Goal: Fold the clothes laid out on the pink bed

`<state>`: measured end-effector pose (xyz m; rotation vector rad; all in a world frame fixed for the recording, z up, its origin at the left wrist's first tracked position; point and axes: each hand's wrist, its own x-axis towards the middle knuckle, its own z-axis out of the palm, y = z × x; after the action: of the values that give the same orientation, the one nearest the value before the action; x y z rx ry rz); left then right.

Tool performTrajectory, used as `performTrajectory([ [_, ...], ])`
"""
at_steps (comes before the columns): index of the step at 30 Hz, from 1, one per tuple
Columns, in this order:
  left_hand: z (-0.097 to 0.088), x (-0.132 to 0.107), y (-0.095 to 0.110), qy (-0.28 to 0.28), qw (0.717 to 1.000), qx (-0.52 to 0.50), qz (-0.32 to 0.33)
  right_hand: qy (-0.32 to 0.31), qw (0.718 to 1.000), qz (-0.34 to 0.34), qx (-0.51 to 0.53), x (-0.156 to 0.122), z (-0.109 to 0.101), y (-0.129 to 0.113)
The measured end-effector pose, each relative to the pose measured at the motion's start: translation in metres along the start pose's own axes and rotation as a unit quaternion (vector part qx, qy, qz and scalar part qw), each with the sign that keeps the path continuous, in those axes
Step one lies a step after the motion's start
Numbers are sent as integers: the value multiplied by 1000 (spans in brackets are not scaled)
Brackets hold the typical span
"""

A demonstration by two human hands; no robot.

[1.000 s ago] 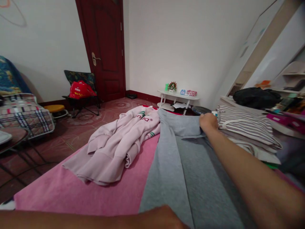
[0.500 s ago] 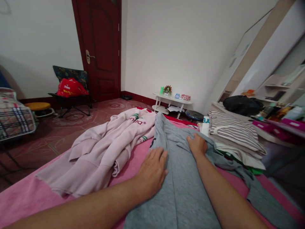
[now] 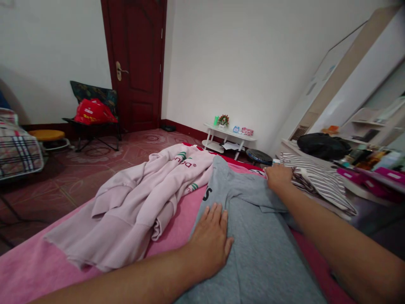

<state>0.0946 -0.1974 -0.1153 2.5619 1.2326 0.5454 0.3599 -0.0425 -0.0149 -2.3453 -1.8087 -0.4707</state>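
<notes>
Soft matt cloth around the grey garment; shinier surfaces beyond.
The grey garment is heathered, matt knit; left of it, the pale pink sweatshirt looks thick, with ribbed edges; beneath it, the pink cover is fuzzy; beyond it, the dark red door resembles low-sheen wood, its handle shiny metal; the red bag looks like crinkled plastic.

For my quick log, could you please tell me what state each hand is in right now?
Left hand: open, palm down on the grey garment.
Right hand: curled beside the same garment; its hold cannot be told.
</notes>
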Motion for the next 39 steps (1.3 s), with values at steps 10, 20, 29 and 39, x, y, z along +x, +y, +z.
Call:
performTrajectory([
  [10, -2, 1, 0, -9, 1000, -22, 17, -70, 915, 33, 395, 20, 67, -110],
  [20, -7, 3, -1, -25, 999, -43, 13, -67, 839, 74, 534, 31, 83, -125],
  [29, -3, 1, -3, -6, 999, -48, 18, -104, 868, -93, 477, 7, 92, -140],
  [39, 1, 2, -2, -4, 1000, -11, 24, -160, 969, -150, 116, -34, 96, -110],
])
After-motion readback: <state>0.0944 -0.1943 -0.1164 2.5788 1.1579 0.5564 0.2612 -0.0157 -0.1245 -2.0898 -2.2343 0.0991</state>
